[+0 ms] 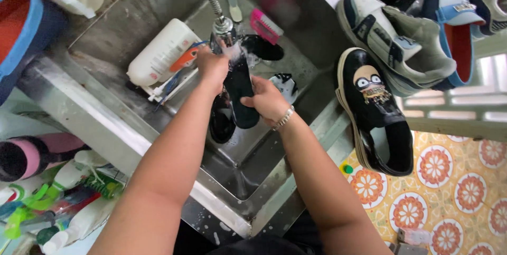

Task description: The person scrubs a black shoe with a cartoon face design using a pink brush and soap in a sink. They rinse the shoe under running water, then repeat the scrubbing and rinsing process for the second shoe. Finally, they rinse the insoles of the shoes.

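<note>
While water runs from the tap [223, 29], rinsing of dark insole [240, 94], judged the step in hand. Left hand [211, 67] curled over its upper end, right hand [266, 99] clasped round its lower edge. Calls for firm grip when turning. Beyond fingertips: one pink brush [265, 25], one white bottle [161, 51]; rightward, two shoes [375, 112].

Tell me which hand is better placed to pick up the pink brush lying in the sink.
Probably right. The right hand grips the insole's lower end, on the pink brush's side; the left hand holds the top under the tap.

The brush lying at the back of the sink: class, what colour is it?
Pink. The brush shows best in the head view, behind the tap.
</note>
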